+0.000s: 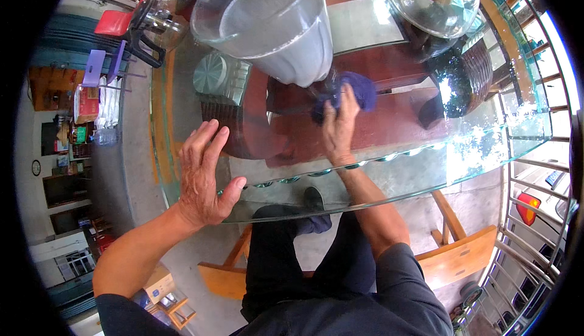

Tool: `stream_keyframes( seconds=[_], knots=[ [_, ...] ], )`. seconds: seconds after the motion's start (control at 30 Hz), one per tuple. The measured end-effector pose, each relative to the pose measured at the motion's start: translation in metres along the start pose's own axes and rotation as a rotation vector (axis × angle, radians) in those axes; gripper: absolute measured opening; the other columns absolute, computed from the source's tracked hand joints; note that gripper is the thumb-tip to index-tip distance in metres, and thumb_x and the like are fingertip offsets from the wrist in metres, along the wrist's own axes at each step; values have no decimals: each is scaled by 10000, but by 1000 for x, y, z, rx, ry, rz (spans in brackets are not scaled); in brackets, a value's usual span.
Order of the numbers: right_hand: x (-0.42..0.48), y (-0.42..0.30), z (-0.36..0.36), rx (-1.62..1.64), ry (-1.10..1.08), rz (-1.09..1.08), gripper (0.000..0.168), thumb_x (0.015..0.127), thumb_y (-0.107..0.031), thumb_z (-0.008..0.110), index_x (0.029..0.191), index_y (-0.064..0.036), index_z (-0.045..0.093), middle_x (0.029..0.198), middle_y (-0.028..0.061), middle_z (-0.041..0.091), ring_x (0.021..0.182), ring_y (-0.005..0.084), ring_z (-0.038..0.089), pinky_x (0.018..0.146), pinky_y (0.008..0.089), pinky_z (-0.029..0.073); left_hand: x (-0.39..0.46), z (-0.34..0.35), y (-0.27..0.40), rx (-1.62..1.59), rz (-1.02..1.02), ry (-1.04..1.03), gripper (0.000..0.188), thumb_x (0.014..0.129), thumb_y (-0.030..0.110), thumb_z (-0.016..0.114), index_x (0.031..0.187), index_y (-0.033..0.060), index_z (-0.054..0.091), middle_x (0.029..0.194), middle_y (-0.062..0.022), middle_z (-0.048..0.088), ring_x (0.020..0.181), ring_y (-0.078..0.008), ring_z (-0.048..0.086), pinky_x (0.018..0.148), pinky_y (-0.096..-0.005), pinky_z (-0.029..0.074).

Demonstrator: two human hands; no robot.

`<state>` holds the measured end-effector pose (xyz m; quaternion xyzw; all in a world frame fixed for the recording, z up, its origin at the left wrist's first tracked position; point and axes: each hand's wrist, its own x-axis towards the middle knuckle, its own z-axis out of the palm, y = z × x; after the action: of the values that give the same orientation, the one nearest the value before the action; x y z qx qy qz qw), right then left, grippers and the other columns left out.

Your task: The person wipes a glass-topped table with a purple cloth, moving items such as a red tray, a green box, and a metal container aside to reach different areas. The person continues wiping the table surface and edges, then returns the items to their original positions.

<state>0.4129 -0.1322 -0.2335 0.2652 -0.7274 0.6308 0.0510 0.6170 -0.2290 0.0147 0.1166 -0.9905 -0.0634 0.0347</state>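
Note:
My right hand presses a dark blue cloth to the glass tabletop, its fingers bunched on the fabric. Over the left front part of the glass is my left hand, palm down, fingers apart and holding nothing. Whether it touches the surface I cannot tell. Just beyond the cloth stands a large translucent vessel with a fluted lower part and greyish, cloudy contents. Left of it sits a clear container with a round silver lid. Dark red wood shows through the glass.
A glass pot with black handle and red lid stands far left. A round glass vessel and a dark ribbed container are at right. A wooden bench lies below the table, and metal railings run along the right.

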Motion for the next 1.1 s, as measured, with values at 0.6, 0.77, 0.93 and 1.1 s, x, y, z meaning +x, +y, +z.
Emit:
stream_keyframes(
  seconds=[0.6, 0.77, 0.93, 1.1],
  knots=[
    [30, -33, 86, 533, -704, 313, 449, 995, -327, 492, 1339, -52, 578, 1372, 172, 567, 1258, 269, 534, 1093, 396, 373, 2, 3, -6, 3, 7, -12, 757, 899, 402, 574, 1477, -44, 377, 1499, -249, 352, 1378, -431, 351, 1152, -533, 261],
    [79, -25, 73, 141, -890, -511, 439, 937, -276, 518, 1333, -98, 587, 1347, 142, 595, 1275, 348, 534, 1103, 475, 398, -1, 2, -4, 15, -4, -45, 753, 953, 424, 518, 1485, -80, 341, 1508, -274, 329, 1404, -436, 324, 1171, -522, 241],
    [93, -6, 121, 107, -728, -638, 365, 819, -165, 639, 1174, -98, 688, 1255, 192, 638, 1201, 368, 580, 1040, 464, 453, 1, 0, -2, 20, 7, -41, 752, 953, 419, 520, 1484, -83, 341, 1506, -282, 335, 1396, -435, 335, 1171, -516, 243],
    [75, -15, 106, -179, -1076, -333, 369, 783, -194, 681, 1126, -57, 686, 1197, 162, 658, 1143, 357, 601, 993, 465, 471, -2, 7, -8, -12, 11, -18, 742, 907, 384, 575, 1485, -34, 374, 1504, -247, 352, 1382, -432, 350, 1151, -529, 247]
  ],
)
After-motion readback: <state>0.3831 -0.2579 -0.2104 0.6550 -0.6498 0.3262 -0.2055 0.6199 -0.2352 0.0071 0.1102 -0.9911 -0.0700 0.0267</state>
